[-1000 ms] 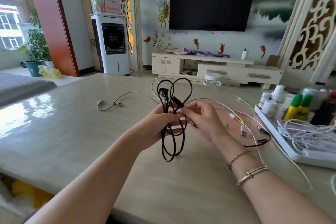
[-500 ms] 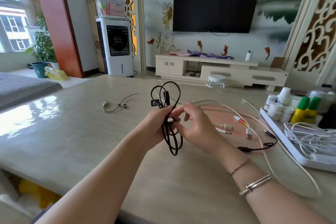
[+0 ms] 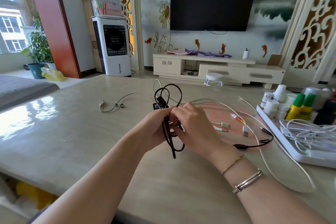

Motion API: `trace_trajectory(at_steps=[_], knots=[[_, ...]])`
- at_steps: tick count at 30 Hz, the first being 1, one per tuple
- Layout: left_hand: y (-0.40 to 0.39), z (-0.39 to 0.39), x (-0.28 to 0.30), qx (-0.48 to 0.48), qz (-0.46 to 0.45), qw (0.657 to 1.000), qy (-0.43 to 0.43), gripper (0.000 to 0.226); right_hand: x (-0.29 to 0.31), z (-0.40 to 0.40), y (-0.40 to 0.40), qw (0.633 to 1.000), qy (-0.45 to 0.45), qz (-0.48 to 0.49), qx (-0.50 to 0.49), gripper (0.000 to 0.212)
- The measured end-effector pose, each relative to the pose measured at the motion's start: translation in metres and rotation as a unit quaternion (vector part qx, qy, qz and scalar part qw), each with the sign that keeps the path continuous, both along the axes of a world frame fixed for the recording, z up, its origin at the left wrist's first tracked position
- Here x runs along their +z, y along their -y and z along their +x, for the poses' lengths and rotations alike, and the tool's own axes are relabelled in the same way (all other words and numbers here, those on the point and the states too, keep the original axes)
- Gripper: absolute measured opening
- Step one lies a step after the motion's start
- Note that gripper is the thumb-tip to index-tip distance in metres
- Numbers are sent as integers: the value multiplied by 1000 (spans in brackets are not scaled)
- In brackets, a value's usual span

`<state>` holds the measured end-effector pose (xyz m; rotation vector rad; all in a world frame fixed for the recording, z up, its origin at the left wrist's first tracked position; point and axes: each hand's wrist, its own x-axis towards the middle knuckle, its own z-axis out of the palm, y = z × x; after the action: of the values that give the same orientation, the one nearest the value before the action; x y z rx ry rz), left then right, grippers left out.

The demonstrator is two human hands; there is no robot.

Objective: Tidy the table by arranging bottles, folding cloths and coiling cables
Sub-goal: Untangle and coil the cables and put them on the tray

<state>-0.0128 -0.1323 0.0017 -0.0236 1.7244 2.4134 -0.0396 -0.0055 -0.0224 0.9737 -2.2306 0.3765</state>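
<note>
Hands: left hand (image 3: 154, 129) and right hand (image 3: 192, 125) both grip the black cable (image 3: 169, 96), half coiled.
Done: bottles (image 3: 300, 108) trayed, right.
Left: white cables (image 3: 236, 114) loose on surface (image 3: 72, 132).

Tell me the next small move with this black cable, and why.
Probably wind the loose tail round the bundle's middle. Both hands, left hand and right hand, grip the black cable above the table; loops stand above the grip and a free end hangs below, so the coil isn't secured.
</note>
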Motion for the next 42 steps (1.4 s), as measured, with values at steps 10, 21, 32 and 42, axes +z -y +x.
trace_trajectory(at_steps=[10, 21, 32, 42], knots=[[2, -1, -1, -42, 46, 998, 1, 27, 0, -3, -5, 994, 62, -90, 5, 22], [3, -6, -7, 52, -45, 998, -4, 25, 3, 0, -7, 955, 208, -199, 72, 19], [-4, -13, -9, 154, -314, 923, -159, 12, 12, -4, -10, 724, 510, -438, 153, 11], [0, -20, -12, 229, -405, 857, -222, 15, 23, 2, -15, 519, 671, -462, 259, 12]])
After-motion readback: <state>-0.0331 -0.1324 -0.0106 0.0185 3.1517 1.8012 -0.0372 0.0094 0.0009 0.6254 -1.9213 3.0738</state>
